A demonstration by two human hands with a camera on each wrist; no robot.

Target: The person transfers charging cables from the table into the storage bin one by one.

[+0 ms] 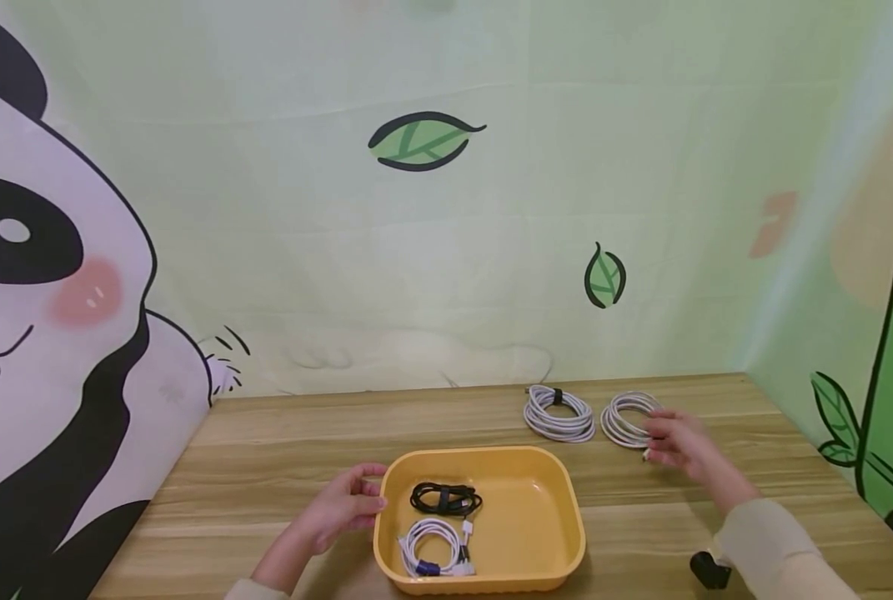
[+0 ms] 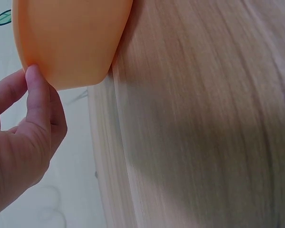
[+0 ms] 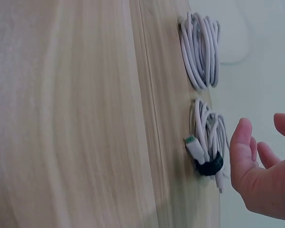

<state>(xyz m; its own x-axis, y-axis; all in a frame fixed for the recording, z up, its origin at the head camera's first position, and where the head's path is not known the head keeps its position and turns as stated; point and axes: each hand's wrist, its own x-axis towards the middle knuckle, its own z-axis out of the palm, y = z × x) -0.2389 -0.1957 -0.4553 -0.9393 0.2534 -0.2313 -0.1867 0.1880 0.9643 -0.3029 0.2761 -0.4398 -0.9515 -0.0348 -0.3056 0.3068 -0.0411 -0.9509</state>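
My left hand [image 1: 344, 504] is beside a yellow plastic bin [image 1: 524, 533], its fingertips touching the left rim. In the left wrist view, the thumb [image 2: 38, 90] meets the bin's outer wall; some other fingers are partly hidden behind it. At the right, my right hand [image 1: 679, 446] is beside a coiled white cable [image 1: 624, 421] with a black strap [image 3: 210, 165] and a pale connector [image 3: 195, 149]. The fingers are spread, with a gap to the coil in the right wrist view. Left of it lies another coiled white cable [image 1: 559, 421] with a black tie.
Inside the bin are a bundled black cable [image 1: 446, 500] and a coiled white cable [image 1: 431, 546] with a blue plug. Everything stands on a wood-grain table [image 1: 288, 442]. A printed backdrop [image 1: 303, 250] rises behind the table. A small black object [image 1: 709, 571] shows near my right sleeve.
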